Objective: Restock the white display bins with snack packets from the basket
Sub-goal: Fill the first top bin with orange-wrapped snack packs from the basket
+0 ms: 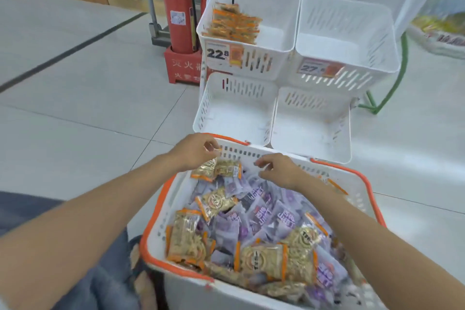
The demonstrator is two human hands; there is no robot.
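The basket [261, 211], white with an orange rim, stood on the floor [88, 108] directly below the camera. It held a loose heap of purple packets [266, 211] mixed with gold packets [261, 259] edged in orange.

The left hand [193, 152] was over the far left corner of the basket. Its fingertips [210, 147] were pinched narrowly on the top edge of a gold packet [205, 170], which hung from the pinch above the heap. A second gold packet [229, 167] lay just beside the held one; whether the hand also gripped it cannot be told.

The right hand [279, 170] was over the far side of the basket, to the right of the left hand. Its fingers [261, 162] were curled downward and close together above the purple packets. Whether they gripped anything cannot be told.

Four white bins stood just beyond the basket in two tiers. The near left bin [236, 108] and the near right bin [312, 123] showed bare floors. The far left bin [249, 30], higher up, held a row of orange packets [234, 25] against its left wall and carried a price tag [217, 53]. The far right bin [347, 38] showed a bare floor and carried its own tag [319, 68].

A red extinguisher [180, 15] stood to the left of the far left bin.
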